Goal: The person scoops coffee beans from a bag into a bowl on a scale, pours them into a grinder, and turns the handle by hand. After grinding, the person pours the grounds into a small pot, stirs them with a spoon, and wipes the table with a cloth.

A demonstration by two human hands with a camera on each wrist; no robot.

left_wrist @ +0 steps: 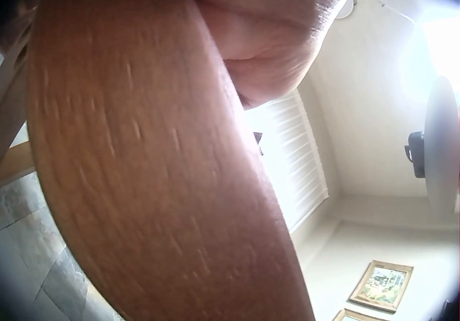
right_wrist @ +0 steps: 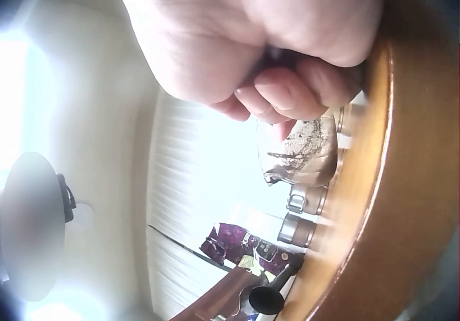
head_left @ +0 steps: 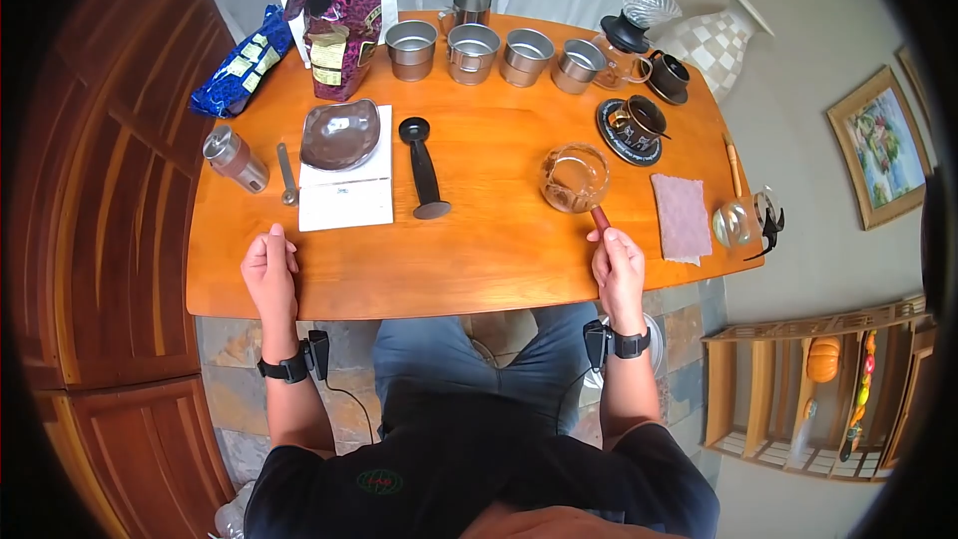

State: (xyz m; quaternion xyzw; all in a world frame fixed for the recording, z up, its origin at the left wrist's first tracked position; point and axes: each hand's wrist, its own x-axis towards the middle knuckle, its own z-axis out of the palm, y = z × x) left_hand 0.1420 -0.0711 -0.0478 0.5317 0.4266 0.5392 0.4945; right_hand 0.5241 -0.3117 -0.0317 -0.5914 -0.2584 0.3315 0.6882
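My right hand [head_left: 619, 265] grips the reddish-brown handle [head_left: 600, 218] of a small round glass pot [head_left: 575, 180], which is on or close over the wooden table. In the right wrist view, the fingers [right_wrist: 287, 95] curl round the handle, and dark specks show through the glass pot [right_wrist: 309, 149] beyond them. At the table's front left, my left hand [head_left: 269, 265] rests by the edge, fingers loosely bent and holding nothing. Nearest to it are a white scale [head_left: 344, 205] bearing a dark glossy dish [head_left: 341, 135], and a slim metal spoon [head_left: 287, 175].
A black scoop [head_left: 424, 170] lies mid-table; a hand grinder [head_left: 236, 160] stands left. Several metal cups [head_left: 472, 55] line the back beside coffee bags [head_left: 339, 30]. On the right are a cup on a saucer [head_left: 637, 130], a glass dripper server [head_left: 621, 60] and a pink cloth [head_left: 683, 218].
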